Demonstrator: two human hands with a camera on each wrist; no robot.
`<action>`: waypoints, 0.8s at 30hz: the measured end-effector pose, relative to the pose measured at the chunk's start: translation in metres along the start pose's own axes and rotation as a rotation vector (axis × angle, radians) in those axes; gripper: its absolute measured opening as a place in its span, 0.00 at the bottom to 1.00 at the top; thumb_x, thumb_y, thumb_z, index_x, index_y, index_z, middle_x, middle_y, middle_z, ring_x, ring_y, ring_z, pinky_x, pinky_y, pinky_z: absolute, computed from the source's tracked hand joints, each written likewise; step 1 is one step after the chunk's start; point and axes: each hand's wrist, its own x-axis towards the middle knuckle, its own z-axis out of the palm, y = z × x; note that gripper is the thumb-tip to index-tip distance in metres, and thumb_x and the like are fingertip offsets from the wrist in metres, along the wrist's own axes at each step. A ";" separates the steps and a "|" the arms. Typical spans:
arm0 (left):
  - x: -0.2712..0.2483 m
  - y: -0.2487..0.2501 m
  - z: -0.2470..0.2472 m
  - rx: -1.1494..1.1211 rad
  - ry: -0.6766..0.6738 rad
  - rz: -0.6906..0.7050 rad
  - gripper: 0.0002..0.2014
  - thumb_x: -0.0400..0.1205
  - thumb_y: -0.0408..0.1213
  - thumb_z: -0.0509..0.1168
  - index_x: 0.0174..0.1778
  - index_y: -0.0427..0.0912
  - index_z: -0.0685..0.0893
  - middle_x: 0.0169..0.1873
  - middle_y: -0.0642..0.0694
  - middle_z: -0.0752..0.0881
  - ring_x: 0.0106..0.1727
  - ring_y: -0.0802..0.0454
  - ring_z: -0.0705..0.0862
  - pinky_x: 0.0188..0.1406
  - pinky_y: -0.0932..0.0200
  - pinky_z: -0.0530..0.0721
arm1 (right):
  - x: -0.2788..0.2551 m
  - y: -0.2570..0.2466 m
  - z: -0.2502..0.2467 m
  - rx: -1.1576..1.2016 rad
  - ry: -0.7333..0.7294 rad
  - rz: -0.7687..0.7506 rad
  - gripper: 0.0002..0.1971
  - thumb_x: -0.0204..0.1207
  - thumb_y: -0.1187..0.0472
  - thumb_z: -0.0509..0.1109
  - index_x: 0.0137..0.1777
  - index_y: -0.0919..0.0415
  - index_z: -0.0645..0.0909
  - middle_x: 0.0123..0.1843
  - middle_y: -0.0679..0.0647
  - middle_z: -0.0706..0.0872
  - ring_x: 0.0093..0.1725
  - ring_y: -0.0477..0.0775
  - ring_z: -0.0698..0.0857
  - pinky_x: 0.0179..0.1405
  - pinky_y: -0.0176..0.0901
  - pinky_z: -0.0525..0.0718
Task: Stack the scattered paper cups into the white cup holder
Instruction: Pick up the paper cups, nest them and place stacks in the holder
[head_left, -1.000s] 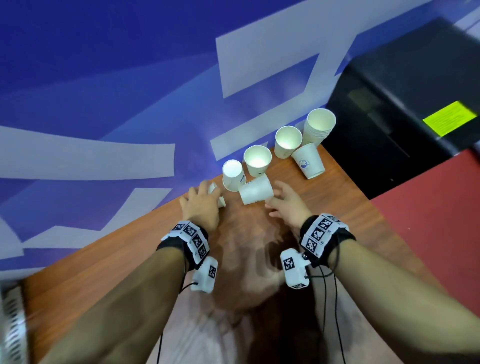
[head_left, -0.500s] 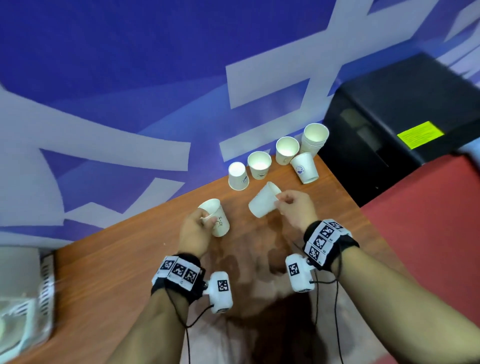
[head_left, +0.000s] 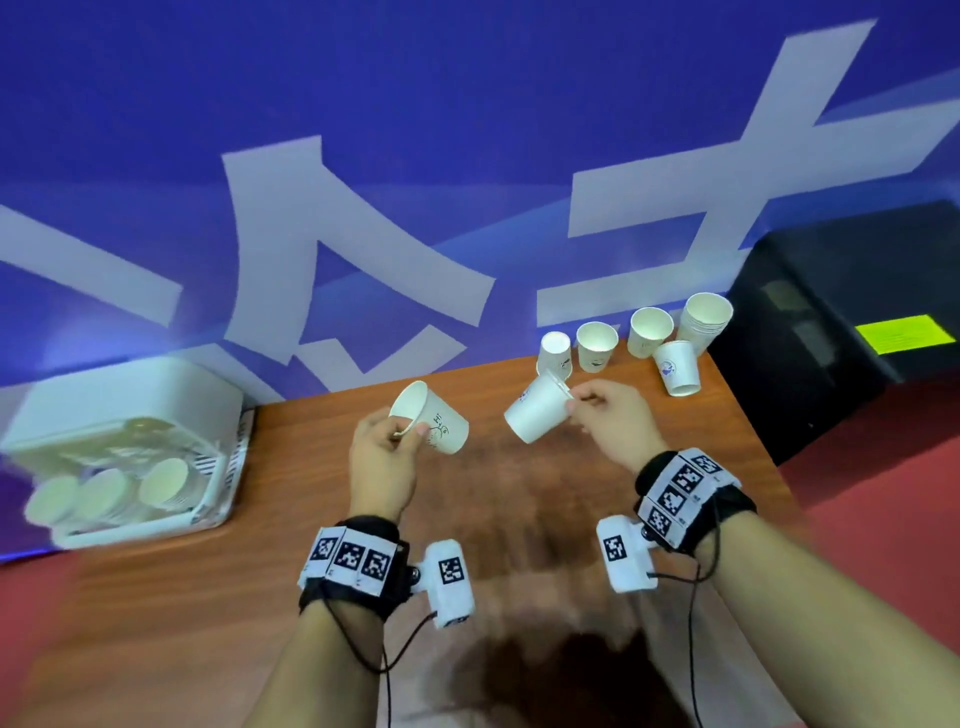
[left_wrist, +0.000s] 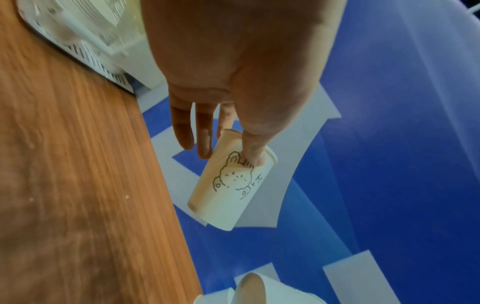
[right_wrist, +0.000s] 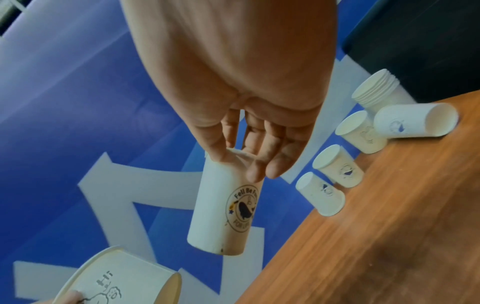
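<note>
My left hand (head_left: 402, 434) pinches the rim of a white paper cup with a bunny drawing (head_left: 434, 423), held tilted above the table; the left wrist view shows the thumb on the cup's outside (left_wrist: 231, 185). My right hand (head_left: 582, 405) pinches the rim of a whale-logo cup (head_left: 537, 413), also tilted in the air, base pointing left (right_wrist: 223, 216). The white cup holder (head_left: 119, 395) lies at the table's far left with three stacks of cups inside. Several loose cups (head_left: 596, 345) and a nested stack (head_left: 704, 322) stand at the back right.
The wooden table (head_left: 519, 519) runs between the holder and the loose cups. A black box (head_left: 841, 322) stands past the table's right end. A blue and white banner wall (head_left: 363, 156) rises behind the table.
Both hands picked a cup off the table and lifted it. The head view swung left, bringing the cup holder into sight.
</note>
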 end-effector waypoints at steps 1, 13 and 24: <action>-0.004 -0.002 -0.010 0.002 0.020 0.000 0.06 0.79 0.41 0.72 0.39 0.44 0.89 0.63 0.45 0.81 0.61 0.54 0.78 0.62 0.58 0.72 | -0.002 -0.005 0.006 0.004 -0.018 -0.009 0.03 0.76 0.63 0.72 0.46 0.55 0.86 0.40 0.52 0.89 0.39 0.50 0.86 0.50 0.53 0.87; -0.034 -0.021 -0.137 0.010 0.305 0.013 0.06 0.76 0.39 0.75 0.36 0.43 0.88 0.54 0.44 0.84 0.53 0.51 0.83 0.57 0.53 0.79 | -0.035 -0.083 0.107 -0.029 -0.274 -0.187 0.06 0.76 0.62 0.70 0.40 0.53 0.86 0.36 0.55 0.90 0.40 0.54 0.88 0.48 0.51 0.87; -0.030 -0.106 -0.273 -0.094 0.395 -0.143 0.07 0.79 0.39 0.71 0.35 0.44 0.89 0.31 0.51 0.88 0.37 0.53 0.85 0.41 0.54 0.81 | -0.061 -0.166 0.260 -0.096 -0.415 -0.267 0.05 0.77 0.63 0.69 0.43 0.59 0.86 0.39 0.50 0.89 0.40 0.51 0.88 0.44 0.40 0.86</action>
